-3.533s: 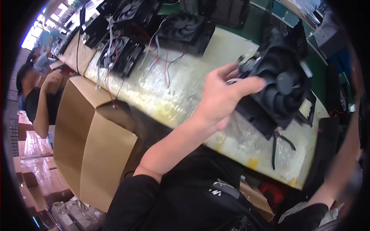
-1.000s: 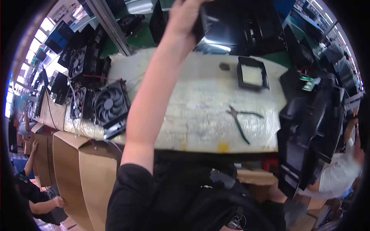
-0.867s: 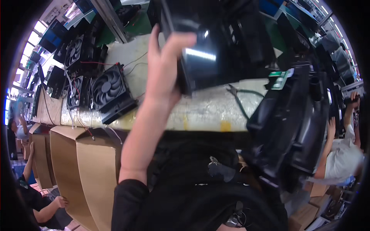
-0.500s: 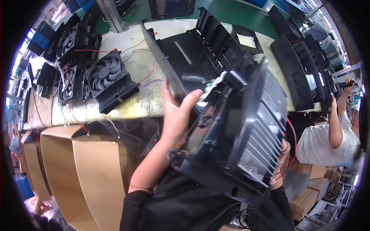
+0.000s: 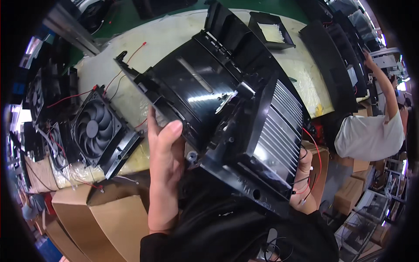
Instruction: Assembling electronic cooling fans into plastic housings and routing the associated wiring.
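Far left: a fan module is resting on the pale bench, loose leads trailing; an open carton is standing below the near edge.

Left of centre: the left hand is grasping the black shell by its near-left wall, thumb on top, fingers partly hidden behind. The shell is lying tilted, its far part over the bench, its near end toward the body.

Centre to right: the slatted panel is sitting against the near-right part of the shell. The right hand is clasping the panel's right edge from behind; some fingers are hidden. A red wire is looping beside that hand.

Change: half a second ago the panel was covering more of the shell and crowding the left thumb; now it is lying farther right, leaving the shell's interior showing. Meaning for the work: both hands are now managing the two parts as one bundle, probably being aligned. Whether they are actually joined, cannot tell.

Far right: dark panels are standing on the bench; a co-worker in a white shirt is reaching toward them.
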`<state>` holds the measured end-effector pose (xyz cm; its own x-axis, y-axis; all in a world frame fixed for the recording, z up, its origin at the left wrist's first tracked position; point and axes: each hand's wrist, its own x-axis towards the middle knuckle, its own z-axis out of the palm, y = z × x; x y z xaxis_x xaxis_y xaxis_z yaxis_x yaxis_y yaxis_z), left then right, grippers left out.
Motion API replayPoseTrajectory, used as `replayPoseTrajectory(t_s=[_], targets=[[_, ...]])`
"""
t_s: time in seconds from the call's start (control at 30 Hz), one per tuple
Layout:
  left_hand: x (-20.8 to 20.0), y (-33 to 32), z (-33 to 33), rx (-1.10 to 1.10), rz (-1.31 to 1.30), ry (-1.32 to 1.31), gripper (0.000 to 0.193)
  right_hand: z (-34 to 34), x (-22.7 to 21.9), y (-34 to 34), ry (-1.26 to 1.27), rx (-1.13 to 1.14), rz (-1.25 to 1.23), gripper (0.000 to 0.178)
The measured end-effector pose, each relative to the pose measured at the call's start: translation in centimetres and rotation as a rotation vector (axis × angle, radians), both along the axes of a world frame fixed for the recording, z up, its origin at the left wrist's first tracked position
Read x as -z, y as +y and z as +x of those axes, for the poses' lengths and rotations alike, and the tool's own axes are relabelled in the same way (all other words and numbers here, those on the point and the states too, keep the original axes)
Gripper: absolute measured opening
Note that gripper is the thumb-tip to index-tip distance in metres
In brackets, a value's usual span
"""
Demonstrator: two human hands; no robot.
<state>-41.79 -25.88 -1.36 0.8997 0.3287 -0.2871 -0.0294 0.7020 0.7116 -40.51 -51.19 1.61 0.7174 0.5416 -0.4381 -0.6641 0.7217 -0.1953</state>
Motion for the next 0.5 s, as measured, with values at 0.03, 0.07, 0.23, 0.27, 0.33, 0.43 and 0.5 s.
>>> replayPoseTrajectory(t_s=[0.03,0.07,0.23,0.27,0.33,0.43,0.5], targets=[[-0.1,0.1,0.0,0.008,-0.006,0.02,0.099,0.2,-0.1,0.2,0.056,0.008,0.023,0.047],[-0.1,0.4,-0.2,0.002,-0.012,0.034,0.095,0.4,-0.1,0.4,0.029,-0.001,0.003,0.051],[-0.4,0.7,-0.7,0.008,-0.012,0.08,0.088,-0.1,1.7,0.9,-0.054,0.056,-0.065,0.051],[-0.5,1.0,-0.7,0.032,-0.028,0.096,0.086,0.1,1.7,1.1,-0.061,0.039,-0.084,0.048],[-0.7,1.3,-0.8,0.053,-0.025,0.127,0.085,0.3,2.0,1.2,-0.063,0.024,-0.106,0.045],[-0.6,1.4,-0.8,0.08,-0.036,0.147,0.083,0.4,2.8,1.1,-0.045,0.081,0.006,0.046],[-0.1,1.3,-1.3,0.079,-0.049,0.149,0.082,0.8,2.6,2.0,-0.097,0.071,-0.03,0.057]])
